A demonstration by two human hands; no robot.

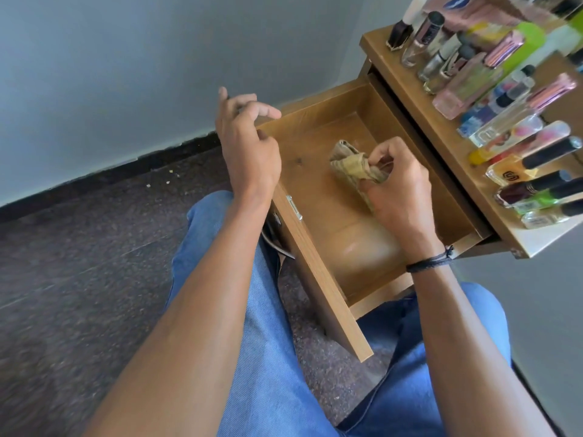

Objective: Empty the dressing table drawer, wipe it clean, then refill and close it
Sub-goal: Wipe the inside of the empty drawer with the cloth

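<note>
The wooden drawer (pixel 318 253) is pulled far out of the dressing table (pixel 419 99), and only a cloth lies inside it. My right hand (pixel 397 187) is down in the drawer and grips a bunched beige cloth (pixel 350 165) against the drawer floor. My left hand (pixel 249 143) hovers over the drawer's front left corner with its fingers loosely curled and nothing in it. It does not clearly touch the wood.
Several perfume bottles and cosmetic tubes (pixel 492 99) crowd the table top to the right of the drawer. My knees in blue jeans (pixel 268 357) sit under and on both sides of the drawer. A grey wall (pixel 110 74) and dark speckled floor (pixel 79 263) lie to the left.
</note>
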